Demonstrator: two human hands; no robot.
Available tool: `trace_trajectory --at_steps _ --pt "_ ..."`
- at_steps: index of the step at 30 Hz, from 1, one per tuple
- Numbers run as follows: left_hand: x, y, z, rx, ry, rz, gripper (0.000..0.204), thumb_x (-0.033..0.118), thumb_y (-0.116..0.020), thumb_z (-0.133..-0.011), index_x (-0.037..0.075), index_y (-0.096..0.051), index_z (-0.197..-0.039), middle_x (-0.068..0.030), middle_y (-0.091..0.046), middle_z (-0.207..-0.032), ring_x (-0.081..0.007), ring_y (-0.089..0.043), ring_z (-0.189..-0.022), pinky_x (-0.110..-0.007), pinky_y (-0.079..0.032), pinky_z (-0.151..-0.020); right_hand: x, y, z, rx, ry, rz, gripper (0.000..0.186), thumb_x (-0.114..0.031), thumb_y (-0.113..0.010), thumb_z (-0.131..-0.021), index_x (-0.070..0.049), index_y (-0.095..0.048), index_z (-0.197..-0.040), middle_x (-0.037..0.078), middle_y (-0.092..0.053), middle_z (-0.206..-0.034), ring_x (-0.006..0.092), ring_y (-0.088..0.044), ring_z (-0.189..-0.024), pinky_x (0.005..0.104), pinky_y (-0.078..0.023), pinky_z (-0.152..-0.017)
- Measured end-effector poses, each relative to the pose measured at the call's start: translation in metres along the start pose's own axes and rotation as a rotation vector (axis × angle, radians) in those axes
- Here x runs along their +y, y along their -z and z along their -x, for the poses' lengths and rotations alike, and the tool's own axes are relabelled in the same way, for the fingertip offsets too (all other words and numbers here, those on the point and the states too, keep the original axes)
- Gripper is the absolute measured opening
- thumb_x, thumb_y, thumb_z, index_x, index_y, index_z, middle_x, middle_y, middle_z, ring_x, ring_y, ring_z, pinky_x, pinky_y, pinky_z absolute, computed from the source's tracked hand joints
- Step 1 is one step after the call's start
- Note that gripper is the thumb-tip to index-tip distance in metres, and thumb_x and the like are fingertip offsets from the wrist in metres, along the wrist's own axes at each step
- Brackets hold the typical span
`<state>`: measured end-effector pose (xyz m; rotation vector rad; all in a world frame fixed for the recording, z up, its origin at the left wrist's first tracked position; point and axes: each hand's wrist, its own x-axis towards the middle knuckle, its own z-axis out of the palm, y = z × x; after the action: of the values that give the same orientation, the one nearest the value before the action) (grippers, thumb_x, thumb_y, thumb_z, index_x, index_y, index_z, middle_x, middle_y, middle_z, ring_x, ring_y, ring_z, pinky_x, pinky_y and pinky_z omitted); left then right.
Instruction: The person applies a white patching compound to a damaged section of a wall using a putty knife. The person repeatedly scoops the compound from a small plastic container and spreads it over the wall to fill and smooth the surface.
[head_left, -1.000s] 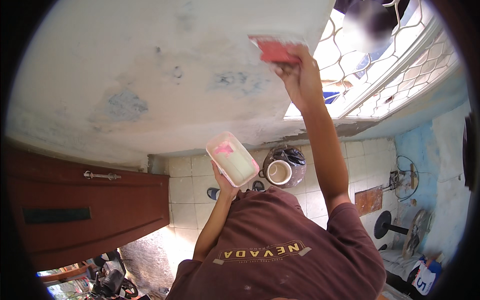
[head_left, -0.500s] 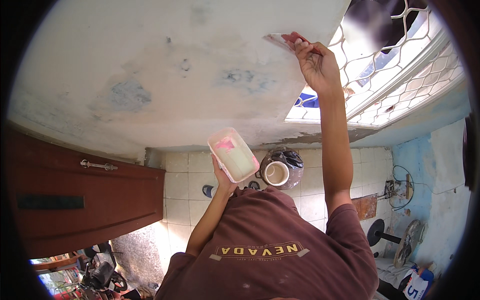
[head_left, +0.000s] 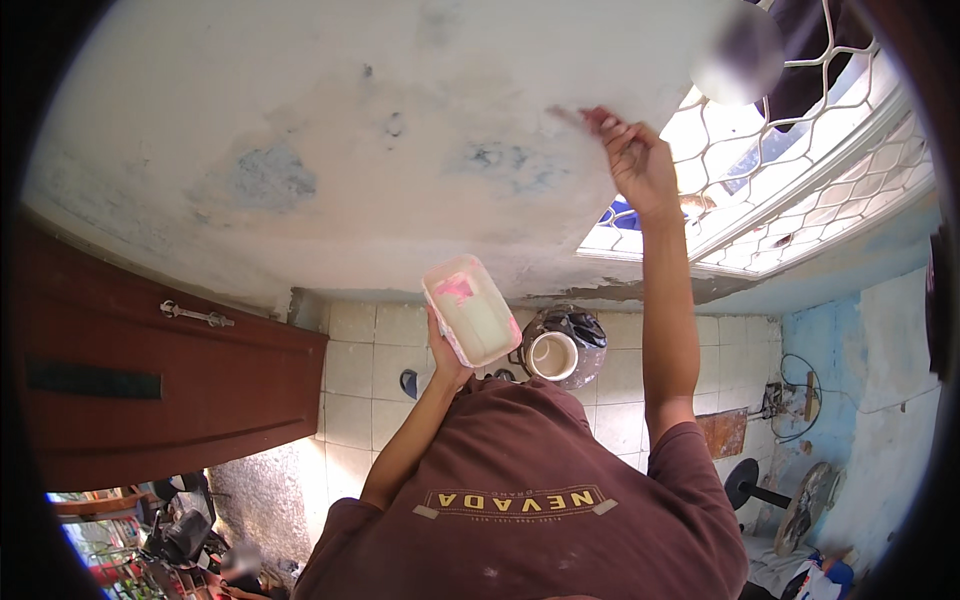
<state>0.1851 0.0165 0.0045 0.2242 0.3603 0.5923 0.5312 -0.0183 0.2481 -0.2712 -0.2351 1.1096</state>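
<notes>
My right hand (head_left: pixel 640 168) is raised at the wall, closed on a red-handled putty knife (head_left: pixel 594 118). Motion blurs the blade, which lies against or very near the wall (head_left: pixel 400 200); contact cannot be made out for sure. Patches of blue-grey show through the pale, smeared wall surface left of the blade. Lower down, my left hand (head_left: pixel 446 352) holds a rectangular plastic tub (head_left: pixel 472 312) from its left side and below. The tub is tilted with its opening facing up, and whitish paste and pink smears show inside it.
A barred window (head_left: pixel 770 160) adjoins the wall at the right. Below the tub stands a dark bucket (head_left: pixel 590 350) with a white round container (head_left: pixel 553 355) on it. A brown door (head_left: pixel 170 370) is at left; a dumbbell-like weight (head_left: pixel 765 487) lies lower right.
My right hand has come down slightly in the picture with the putty knife, whose blade now looks more edge-on and blurred. The tub stays in my left hand. The whole view has shifted a little.
</notes>
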Motion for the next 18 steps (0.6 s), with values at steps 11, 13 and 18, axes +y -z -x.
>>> trace_trajectory --at_steps 11,13,18 --pt "0.044 0.009 0.008 0.040 0.002 -0.018 0.077 0.069 -0.037 -0.097 0.011 -0.039 -0.148 -0.0124 -0.051 -0.143 -0.0296 -0.053 -0.129 -0.049 -0.045 -0.107 0.150 -0.006 0.119 0.266 -0.121 1.301 0.024 -0.015 -0.070 -0.084 0.001 -0.070 -0.101 0.006 -0.070 -0.086 0.0126 -0.063 -0.079 0.0302 -0.050 -0.071" --pt "0.065 0.016 0.011 0.017 0.040 0.002 0.077 0.068 -0.037 -0.097 0.009 -0.039 -0.148 -0.0134 -0.052 -0.142 -0.0296 -0.053 -0.129 -0.048 -0.045 -0.107 0.191 0.000 0.125 0.216 -0.126 1.446 0.025 -0.015 -0.070 -0.082 0.002 -0.069 -0.100 0.009 -0.070 -0.083 0.0149 -0.064 -0.076 0.0316 -0.050 -0.072" --pt "0.114 0.019 0.022 -0.097 0.061 0.014 0.066 0.055 -0.029 -0.103 0.008 -0.039 -0.147 -0.0152 -0.053 -0.139 -0.0329 -0.055 -0.126 -0.049 -0.046 -0.107 0.270 -0.014 0.118 0.135 0.098 1.866 0.019 -0.009 -0.070 -0.078 0.002 -0.062 -0.091 0.012 -0.062 -0.070 0.0154 -0.055 -0.060 0.0322 -0.046 -0.060"
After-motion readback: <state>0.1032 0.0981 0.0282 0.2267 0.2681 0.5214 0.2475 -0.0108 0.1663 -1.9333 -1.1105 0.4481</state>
